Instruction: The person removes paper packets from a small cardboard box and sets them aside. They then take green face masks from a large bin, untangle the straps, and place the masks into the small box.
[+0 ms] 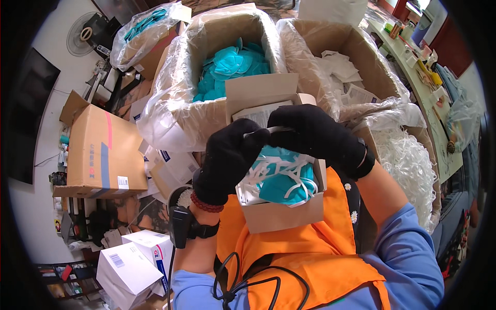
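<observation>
Both hands wear black gloves and meet over a small open carton [283, 217] on my lap. A short white strap [279, 129] runs between the fingertips. My left hand [227, 157] pinches its left end, and my right hand [323, 132] is closed on the right end. Below them, teal face masks [287, 187] with loose white straps fill the carton. A printed white sheet [258, 113] sits inside its far end, under the raised flap. My gloves hide part of the carton's contents.
Ahead stands a plastic-lined box [181, 111] of teal masks. Right of it, another lined box [310, 39] holds white pieces. A heap of white straps [405, 165] fills a box at right. A brown carton [121, 150] and white boxes [129, 268] stand at left.
</observation>
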